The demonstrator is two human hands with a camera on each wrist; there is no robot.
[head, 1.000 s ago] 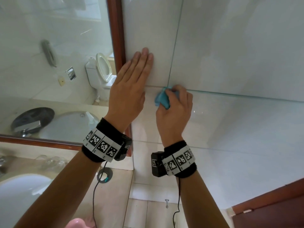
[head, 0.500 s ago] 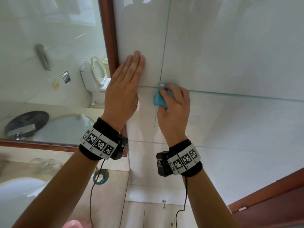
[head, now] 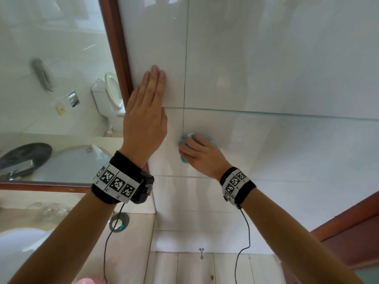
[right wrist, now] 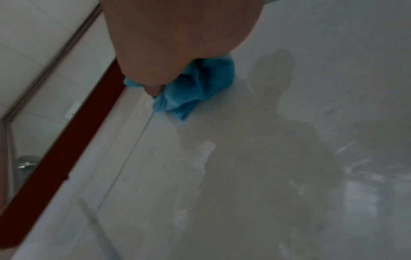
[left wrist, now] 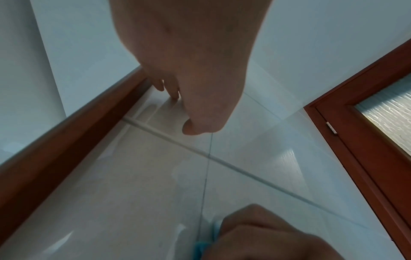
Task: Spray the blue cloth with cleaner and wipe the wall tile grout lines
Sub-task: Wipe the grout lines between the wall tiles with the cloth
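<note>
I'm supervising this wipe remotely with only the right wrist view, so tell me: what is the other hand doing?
Observer: The left hand lies flat on the wall tile, fingers straight, beside the mirror frame.
Operator: Where is the cloth among the joints?
Observer: The right hand holds the blue cloth on the vertical grout line, below the horizontal grout line.
Operator: Anything on the right?
Observer: A wooden door frame, well apart from that hand.

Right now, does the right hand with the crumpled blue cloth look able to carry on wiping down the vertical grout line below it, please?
Probably yes. The right hand grips the crumpled blue cloth right beside the vertical grout line, and the wall below looks bare. The left hand rests flat on the white wall tile higher up and to the side.
</note>
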